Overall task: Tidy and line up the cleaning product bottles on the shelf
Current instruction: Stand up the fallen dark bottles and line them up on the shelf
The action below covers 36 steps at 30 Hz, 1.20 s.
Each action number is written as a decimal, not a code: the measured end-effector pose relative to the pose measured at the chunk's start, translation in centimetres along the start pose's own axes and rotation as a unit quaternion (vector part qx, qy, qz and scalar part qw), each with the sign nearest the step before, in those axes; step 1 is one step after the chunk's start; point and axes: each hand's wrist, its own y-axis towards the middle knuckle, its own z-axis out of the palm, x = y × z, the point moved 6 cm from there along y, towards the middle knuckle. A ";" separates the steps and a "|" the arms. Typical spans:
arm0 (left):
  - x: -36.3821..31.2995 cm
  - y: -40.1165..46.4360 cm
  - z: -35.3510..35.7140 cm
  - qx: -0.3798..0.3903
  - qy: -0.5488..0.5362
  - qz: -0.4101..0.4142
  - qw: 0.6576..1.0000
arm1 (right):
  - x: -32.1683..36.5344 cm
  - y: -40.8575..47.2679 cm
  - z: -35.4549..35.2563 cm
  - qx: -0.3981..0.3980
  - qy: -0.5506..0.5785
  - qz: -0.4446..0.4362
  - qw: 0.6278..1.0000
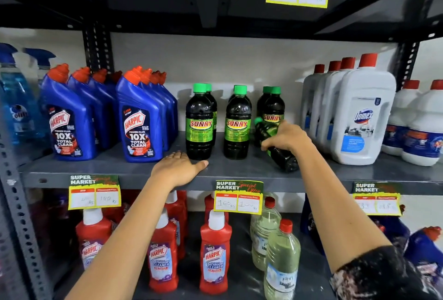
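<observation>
Dark Sunny bottles with green caps stand in short rows on the grey middle shelf [235, 167]: one row at the left [199, 122], one in the middle [237, 123], one at the right [273, 107]. My right hand [285, 137] is shut on a tilted Sunny bottle [284, 155], its cap leaning left and its base near the shelf's front edge. My left hand [178, 167] lies flat and open on the shelf's front edge, just left of the first Sunny row, holding nothing.
Blue Harpic bottles [140, 127] fill the shelf's left part, with spray bottles [16, 98] beyond them. White Domex jugs [359, 117] stand at the right. Price tags [238, 197] hang from the shelf edge. Red Harpic bottles [214, 254] and clear bottles [281, 259] sit below.
</observation>
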 end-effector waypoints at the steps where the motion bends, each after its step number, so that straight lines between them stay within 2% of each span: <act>1: 0.0 0.0 0.0 0.001 0.000 0.000 1.000 | -0.1 -0.1 -0.4 -0.052 0.059 -0.006 0.997; 4: 0.1 0.0 0.1 0.005 0.005 -0.002 1.000 | -0.4 -0.3 -0.3 -0.156 0.221 -0.055 0.961; 8: 0.0 -0.2 0.0 0.006 0.004 -0.006 1.000 | -1.1 -0.3 1.2 -0.139 0.356 -0.078 0.921; 12: 0.0 -0.3 0.0 0.006 0.006 -0.006 1.000 | -0.8 -0.2 0.7 -0.122 0.365 -0.092 0.918; 16: -0.1 -0.4 -0.1 0.009 -0.001 -0.007 1.000 | 0.9 -0.3 -4.1 -0.266 0.242 -0.067 0.931; 18: -0.2 -0.5 -0.1 0.015 -0.005 -0.012 1.000 | 2.9 -0.1 -7.1 -0.298 0.181 -0.068 0.935; 23: 0.1 -0.1 0.1 0.016 -0.016 0.001 1.000 | 6.8 1.4 -9.7 -0.258 -0.003 -0.044 0.965; 26: 0.3 0.2 0.3 0.010 -0.012 0.002 1.000 | 7.1 2.2 -10.0 -0.254 -0.029 -0.046 0.966; 30: 0.3 0.3 0.4 0.008 -0.014 0.005 1.000 | 6.3 3.6 -10.5 -0.214 0.009 -0.052 0.975; 33: 0.4 0.4 0.4 0.008 -0.015 0.006 1.000 | 5.3 4.9 -10.5 -0.110 0.112 -0.090 0.983; 36: 0.3 0.3 0.3 0.010 -0.013 0.007 1.000 | 4.4 5.1 -10.2 -0.027 0.202 -0.140 0.969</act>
